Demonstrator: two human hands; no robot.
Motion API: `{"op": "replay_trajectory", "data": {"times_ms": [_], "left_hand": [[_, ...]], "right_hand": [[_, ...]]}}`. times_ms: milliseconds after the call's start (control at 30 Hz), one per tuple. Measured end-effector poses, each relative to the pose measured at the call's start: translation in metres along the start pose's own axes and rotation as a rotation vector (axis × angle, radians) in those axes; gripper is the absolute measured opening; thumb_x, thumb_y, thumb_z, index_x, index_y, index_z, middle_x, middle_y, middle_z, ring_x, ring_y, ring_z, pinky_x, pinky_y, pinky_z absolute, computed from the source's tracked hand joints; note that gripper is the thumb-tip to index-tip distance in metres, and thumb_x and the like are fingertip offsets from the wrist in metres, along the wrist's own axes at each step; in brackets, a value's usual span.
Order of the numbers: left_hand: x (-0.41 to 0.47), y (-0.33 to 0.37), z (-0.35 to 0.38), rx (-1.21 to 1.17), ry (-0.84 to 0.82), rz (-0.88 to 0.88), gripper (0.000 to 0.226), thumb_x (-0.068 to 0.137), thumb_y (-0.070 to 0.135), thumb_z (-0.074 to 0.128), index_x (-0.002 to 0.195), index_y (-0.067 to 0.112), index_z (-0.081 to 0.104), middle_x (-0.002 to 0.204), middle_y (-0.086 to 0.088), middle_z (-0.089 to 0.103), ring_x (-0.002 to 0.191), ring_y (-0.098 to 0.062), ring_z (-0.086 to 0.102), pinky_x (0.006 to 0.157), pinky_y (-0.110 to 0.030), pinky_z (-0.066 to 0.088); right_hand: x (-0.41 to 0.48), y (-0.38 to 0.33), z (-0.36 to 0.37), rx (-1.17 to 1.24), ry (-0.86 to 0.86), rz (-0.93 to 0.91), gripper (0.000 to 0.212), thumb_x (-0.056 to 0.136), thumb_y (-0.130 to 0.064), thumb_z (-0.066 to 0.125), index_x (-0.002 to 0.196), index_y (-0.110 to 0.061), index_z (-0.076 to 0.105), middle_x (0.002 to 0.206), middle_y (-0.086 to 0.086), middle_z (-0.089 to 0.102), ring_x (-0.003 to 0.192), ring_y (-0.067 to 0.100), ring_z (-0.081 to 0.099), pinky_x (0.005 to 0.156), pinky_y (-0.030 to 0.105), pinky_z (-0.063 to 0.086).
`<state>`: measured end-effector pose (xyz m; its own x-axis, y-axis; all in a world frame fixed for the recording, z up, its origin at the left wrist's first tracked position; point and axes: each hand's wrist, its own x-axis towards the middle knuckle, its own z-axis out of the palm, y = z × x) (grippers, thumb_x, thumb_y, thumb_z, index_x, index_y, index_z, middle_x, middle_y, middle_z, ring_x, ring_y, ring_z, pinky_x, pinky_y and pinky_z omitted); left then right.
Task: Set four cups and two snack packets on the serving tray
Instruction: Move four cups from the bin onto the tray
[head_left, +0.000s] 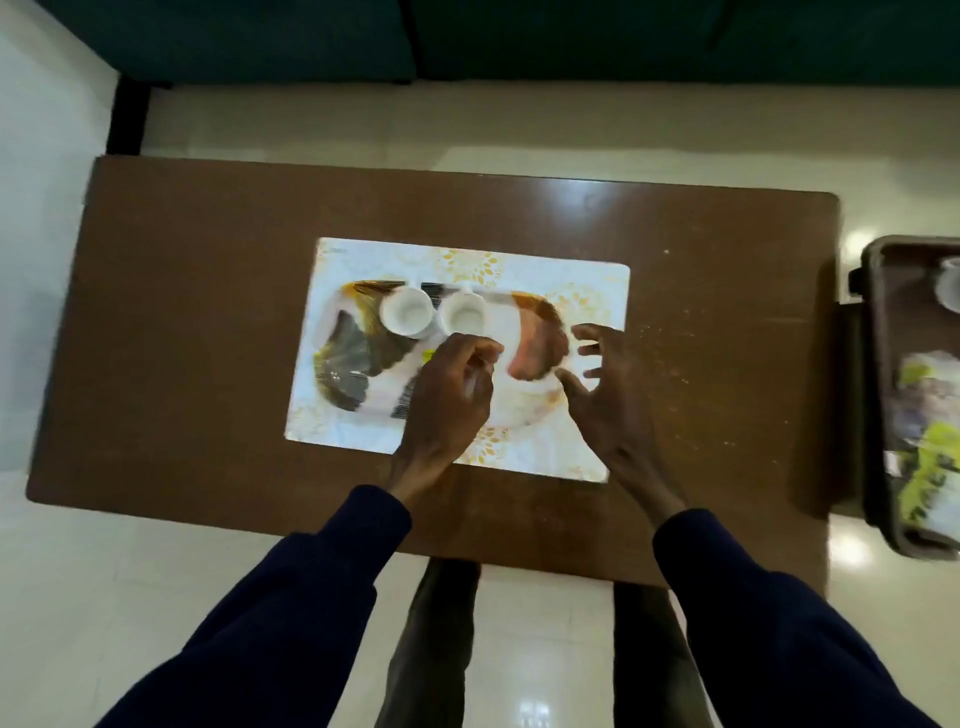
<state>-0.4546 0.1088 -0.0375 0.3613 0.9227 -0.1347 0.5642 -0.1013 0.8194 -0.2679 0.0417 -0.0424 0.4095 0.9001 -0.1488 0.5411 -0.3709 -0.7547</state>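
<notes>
I see a brown wooden table (208, 322) on a glossy cream tiled floor (545, 649) that catches ceiling-light glare. Beyond the fingertips, past the table's far edge, stands a dark teal sofa (519, 36).

I stand over a brown wooden table (208, 312) whose glossy top shows pale specks toward my right. A white placemat with gold leaf print (571, 291) lies flat near its middle, and the patterned serving tray (353, 364) sits on that mat. The table stands on a pale, shiny tiled floor (545, 623).
</notes>
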Motion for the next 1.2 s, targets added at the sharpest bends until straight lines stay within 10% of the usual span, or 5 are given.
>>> {"op": "replay_trajectory", "data": {"times_ms": [67, 133, 200, 367, 1200], "left_hand": [[-0.002, 0.023, 0.031, 0.005, -0.079, -0.021, 0.015, 0.097, 0.011, 0.062, 0.103, 0.023, 0.069, 0.102, 0.009, 0.073, 0.095, -0.008, 0.069, 0.085, -0.028, 0.058], [-0.003, 0.052, 0.065, -0.019, -0.176, -0.042, 0.014, 0.099, 0.015, 0.062, 0.104, 0.026, 0.070, 0.098, 0.011, 0.074, 0.091, -0.008, 0.071, 0.081, -0.026, 0.058], [-0.002, 0.083, 0.098, -0.018, -0.264, -0.041, 0.011, 0.101, 0.021, 0.062, 0.106, 0.027, 0.071, 0.098, 0.012, 0.075, 0.091, -0.006, 0.071, 0.082, -0.026, 0.058], [0.006, 0.170, 0.189, 0.043, -0.399, 0.027, 0.018, 0.105, 0.036, 0.057, 0.112, 0.026, 0.070, 0.105, 0.009, 0.074, 0.097, -0.007, 0.070, 0.086, -0.027, 0.059], [0.090, 0.303, 0.442, 0.157, -0.434, 0.225, 0.013, 0.098, 0.019, 0.066, 0.109, 0.022, 0.070, 0.099, 0.007, 0.070, 0.089, -0.002, 0.066, 0.081, -0.027, 0.061]], "right_hand": [[-0.018, 0.005, -0.049, -0.043, 0.152, -0.171, 0.033, 0.086, -0.005, 0.066, 0.115, -0.013, 0.053, 0.082, -0.008, 0.052, 0.053, 0.008, 0.057, 0.058, 0.006, 0.050], [-0.040, 0.019, -0.097, -0.033, 0.226, -0.373, 0.029, 0.079, -0.002, 0.053, 0.106, -0.013, 0.049, 0.098, -0.025, 0.021, 0.026, -0.007, 0.025, 0.047, -0.014, 0.025], [-0.046, 0.052, -0.130, -0.095, 0.209, -0.291, 0.026, 0.088, -0.008, 0.052, 0.110, -0.023, 0.052, 0.084, -0.030, 0.035, 0.057, -0.029, 0.043, 0.064, -0.009, 0.040], [-0.036, 0.133, -0.212, -0.085, 0.084, 0.111, 0.021, 0.093, -0.013, 0.064, 0.112, -0.019, 0.069, 0.106, -0.002, 0.072, 0.091, 0.011, 0.067, 0.083, 0.037, 0.059], [-0.014, 0.319, -0.377, -0.173, 0.370, 0.462, 0.033, 0.090, -0.012, 0.066, 0.122, -0.006, 0.062, 0.125, 0.014, 0.065, 0.116, 0.031, 0.060, 0.094, 0.035, 0.048]]}}
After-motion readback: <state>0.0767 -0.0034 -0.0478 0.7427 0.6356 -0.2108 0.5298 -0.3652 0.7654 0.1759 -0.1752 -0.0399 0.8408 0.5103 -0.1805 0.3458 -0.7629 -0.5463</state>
